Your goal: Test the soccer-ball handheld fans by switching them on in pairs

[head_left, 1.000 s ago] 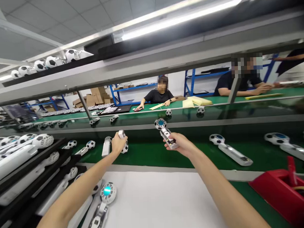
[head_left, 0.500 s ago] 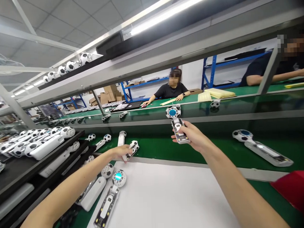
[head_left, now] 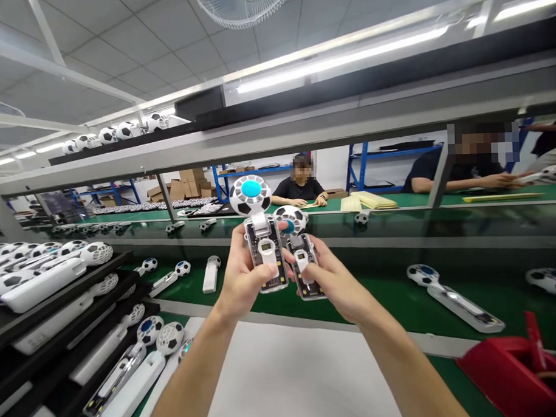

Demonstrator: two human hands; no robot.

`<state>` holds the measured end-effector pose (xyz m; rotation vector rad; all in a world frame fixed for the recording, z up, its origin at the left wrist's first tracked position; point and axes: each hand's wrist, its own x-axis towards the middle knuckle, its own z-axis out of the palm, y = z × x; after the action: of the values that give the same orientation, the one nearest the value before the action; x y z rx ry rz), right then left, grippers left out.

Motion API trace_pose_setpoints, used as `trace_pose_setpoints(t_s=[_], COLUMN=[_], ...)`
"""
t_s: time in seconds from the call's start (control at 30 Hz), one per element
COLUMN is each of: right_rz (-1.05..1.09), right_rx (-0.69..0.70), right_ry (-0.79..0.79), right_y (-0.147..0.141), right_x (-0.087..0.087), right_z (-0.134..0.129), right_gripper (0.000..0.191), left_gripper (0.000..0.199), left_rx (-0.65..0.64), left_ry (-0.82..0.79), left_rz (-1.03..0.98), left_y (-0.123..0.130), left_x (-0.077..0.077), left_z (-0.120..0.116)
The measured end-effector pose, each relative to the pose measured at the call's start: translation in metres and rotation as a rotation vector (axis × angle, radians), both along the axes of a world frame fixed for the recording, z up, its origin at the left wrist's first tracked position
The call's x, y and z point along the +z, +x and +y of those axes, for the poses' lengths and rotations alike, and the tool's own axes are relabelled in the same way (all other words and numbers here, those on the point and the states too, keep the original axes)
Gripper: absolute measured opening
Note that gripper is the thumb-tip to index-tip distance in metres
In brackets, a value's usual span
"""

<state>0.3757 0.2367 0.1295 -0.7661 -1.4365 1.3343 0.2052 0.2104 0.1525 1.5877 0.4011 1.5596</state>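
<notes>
My left hand [head_left: 246,267] is closed around a handheld fan [head_left: 250,197] with a soccer-ball head and a bright blue centre. Its clear handle shows a circuit board, and my thumb presses on the white panel with a small display. Just to the right, my right hand [head_left: 328,270] grips a second handheld fan [head_left: 291,220] of the same kind, thumb on its white panel. The two are held upright side by side above the green belt, the left one slightly higher. Part of the second head is hidden behind my left fingers.
White paper [head_left: 297,372] covers the bench in front of me. Black trays [head_left: 120,262] stacked with fans stand at left. More fans lie on the green belt [head_left: 367,290]. A red bin [head_left: 507,371] is at lower right. Two people [head_left: 300,186] sit across the line.
My left hand has picked up a fan from the belt and lifted it to the centre. My right hand has brought its fan in beside it. The view has tilted slightly.
</notes>
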Motion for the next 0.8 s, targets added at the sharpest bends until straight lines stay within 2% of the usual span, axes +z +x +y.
trace_pose_setpoints(t_s=[0.1,0.23,0.37,0.47,0.57,0.7,0.8], right_rz=[-0.048,-0.134,-0.216,-0.259,-0.252,-0.148,0.01], right_rx=[0.107,0.145,0.138,0.157,0.172,0.114,0.087], right_ry=[0.03,0.066,0.108,0.098,0.053,0.042,0.022], right_y=[-0.003,-0.003,0.0,0.004,0.004,0.001,0.001], right_x=[0.001,0.004,0.008,0.009,0.007,0.004,0.007], right_z=[-0.011,-0.019,-0.025,-0.028,-0.027,-0.023,-0.024], right_gripper=[0.065,0.06,0.055,0.05,0.055,0.066,0.074], left_gripper=[0.059,0.065,0.071,0.083,0.091,0.073,0.053], left_rx=[-0.025,-0.053,-0.048,-0.021,-0.027,-0.026,-0.046], left_ry=[0.067,0.094,0.081,0.058,0.062,0.04,-0.047], left_rz=[0.047,0.011,-0.001,-0.031,-0.082,-0.129,-0.145], left_y=[0.003,-0.001,-0.006,-0.009,-0.007,-0.003,-0.004], left_x=[0.011,0.021,0.023,0.024,0.026,0.025,0.019], left_z=[0.001,0.004,0.007,0.014,0.022,0.023,0.009])
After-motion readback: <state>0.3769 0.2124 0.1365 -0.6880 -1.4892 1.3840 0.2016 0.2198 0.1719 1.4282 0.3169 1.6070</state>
